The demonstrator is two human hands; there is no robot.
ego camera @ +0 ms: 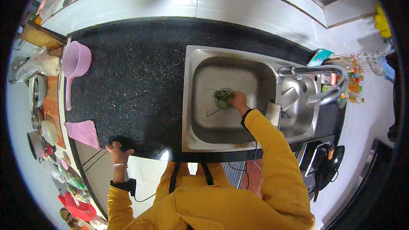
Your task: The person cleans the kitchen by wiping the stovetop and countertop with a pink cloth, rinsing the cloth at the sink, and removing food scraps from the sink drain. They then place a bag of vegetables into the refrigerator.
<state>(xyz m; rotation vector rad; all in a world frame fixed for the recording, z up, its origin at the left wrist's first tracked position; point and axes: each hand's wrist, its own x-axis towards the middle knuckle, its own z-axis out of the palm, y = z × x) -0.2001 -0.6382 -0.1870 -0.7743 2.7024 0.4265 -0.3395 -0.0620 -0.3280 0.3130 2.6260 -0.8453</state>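
Note:
My right hand [239, 101] reaches into the large bowl of a stainless steel sink [188, 102], its fingers closed on a bunch of green leaves [224, 98] over the drain. A few thin green stems [213, 112] lie on the sink bottom beside it. On the front edge of the black stone counter [137, 70] rests my left hand [119, 152], fingers apart and holding nothing. Just left of that hand, a pink cloth [83, 133] hangs partly over the counter edge.
A pink plastic dipper [76, 59] stands on the counter's left side. The chrome faucet [332, 70] arches over the smaller right bowl. At the lower right, a black wok [334, 166] sits by the stove. Shelves of pots and bags line the left; several bottles [354, 88] stand right.

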